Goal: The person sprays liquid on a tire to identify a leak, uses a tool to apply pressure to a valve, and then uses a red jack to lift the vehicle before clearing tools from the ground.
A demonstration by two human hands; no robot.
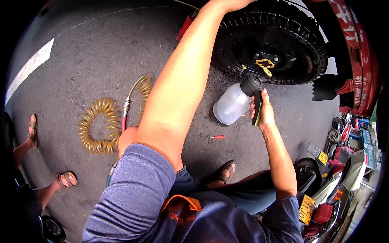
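Note:
My right hand is wrapped round the black handle of a pump sprayer. Its bottle is translucent white and tilted, with a black head and a yellow-green pump knob close to the wheel's hub. A large black wheel with knobbly tread and a yellow hub piece fills the upper right. My left arm stretches across the middle, and my left hand is at the tyre's upper edge; its fingers are cut off by the frame. A small red-handled screwdriver lies on the ground below the sprayer.
A coiled amber air hose lies on the asphalt left of my arm. Red vehicle bodywork and a black mud flap flank the wheel. Parked motorbikes stand at right. Another person's sandalled feet are at left.

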